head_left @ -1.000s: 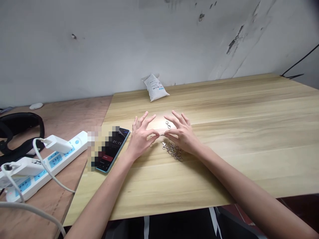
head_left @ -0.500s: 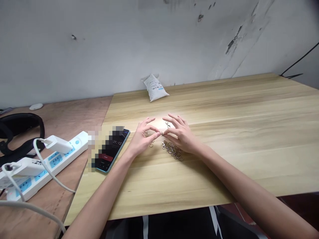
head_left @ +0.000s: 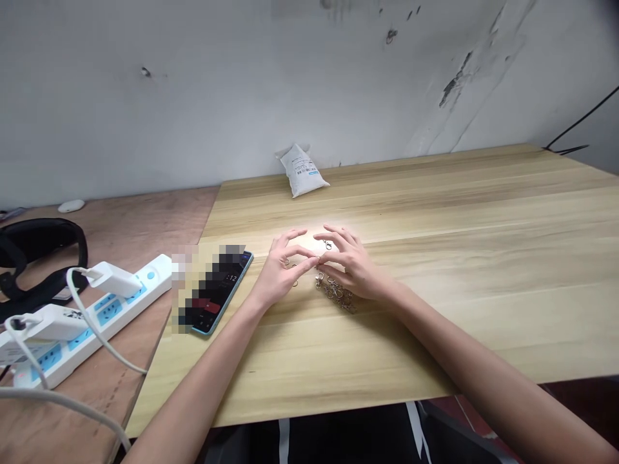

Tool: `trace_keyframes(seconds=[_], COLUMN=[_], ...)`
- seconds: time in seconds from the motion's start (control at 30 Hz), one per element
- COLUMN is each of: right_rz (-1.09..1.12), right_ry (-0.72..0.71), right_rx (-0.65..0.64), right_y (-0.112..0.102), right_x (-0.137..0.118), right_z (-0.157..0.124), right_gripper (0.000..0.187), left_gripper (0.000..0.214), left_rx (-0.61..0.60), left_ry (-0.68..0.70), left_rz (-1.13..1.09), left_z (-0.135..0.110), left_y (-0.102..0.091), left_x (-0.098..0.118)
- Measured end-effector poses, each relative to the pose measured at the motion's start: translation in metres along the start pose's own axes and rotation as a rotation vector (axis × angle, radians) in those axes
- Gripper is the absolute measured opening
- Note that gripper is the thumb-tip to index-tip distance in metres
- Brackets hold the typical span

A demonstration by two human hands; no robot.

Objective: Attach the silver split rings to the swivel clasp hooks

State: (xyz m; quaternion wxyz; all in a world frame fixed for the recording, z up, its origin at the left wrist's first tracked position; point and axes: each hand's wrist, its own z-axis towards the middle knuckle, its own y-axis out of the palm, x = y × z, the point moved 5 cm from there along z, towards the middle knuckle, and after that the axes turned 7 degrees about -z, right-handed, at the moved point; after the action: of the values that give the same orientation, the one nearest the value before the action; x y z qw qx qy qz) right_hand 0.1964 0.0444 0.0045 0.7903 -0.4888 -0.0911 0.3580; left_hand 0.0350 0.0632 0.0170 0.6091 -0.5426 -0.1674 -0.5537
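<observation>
Between the fingers point(head_left: 304, 253), 1 metal clasp point(head_left: 318, 261)

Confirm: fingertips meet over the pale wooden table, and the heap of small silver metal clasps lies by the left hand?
No. In the head view the heap of small silver metal clasps lies by the right hand, not the left hand.

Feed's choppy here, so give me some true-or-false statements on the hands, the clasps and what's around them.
The left hand and right hand meet at the fingertips. True.
The phone lies left of the left hand. True.
The pile of metal clasps touches the phone. False: it lies by the right hand.
The white bag lies in the right hand. False: it rests far back on the table, by the wall.
</observation>
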Motion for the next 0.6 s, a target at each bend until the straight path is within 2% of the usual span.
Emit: trace_keyframes(seconds=[0.2, 0.33, 0.47, 0.6], right_rz=[-0.149, -0.203, -0.213, -0.188], right_ry=[-0.010, -0.042, -0.049, -0.048], right_rx=[0.040, 0.002, -0.023, -0.017], right_y=[-0.003, -0.001, 0.001, 0.002], right_x=[0.001, -0.004, -0.006, -0.006], right_z=[0.000, -0.001, 0.000, 0.001], right_gripper=[0.014, 0.016, 0.013, 0.012], left_gripper=[0.007, 0.024, 0.018, 0.009], left_rx=[0.010, -0.022, -0.049, -0.033], left_ry=[0.096, 0.275, 0.425, 0.491], left_rz=[0.338, 0.482, 0.594, 0.653], left_z=[0.000, -0.001, -0.004, -0.005], left_y=[-0.008, -0.006, 0.002, 0.008], left_x=[0.004, 0.012, 0.020, 0.022])
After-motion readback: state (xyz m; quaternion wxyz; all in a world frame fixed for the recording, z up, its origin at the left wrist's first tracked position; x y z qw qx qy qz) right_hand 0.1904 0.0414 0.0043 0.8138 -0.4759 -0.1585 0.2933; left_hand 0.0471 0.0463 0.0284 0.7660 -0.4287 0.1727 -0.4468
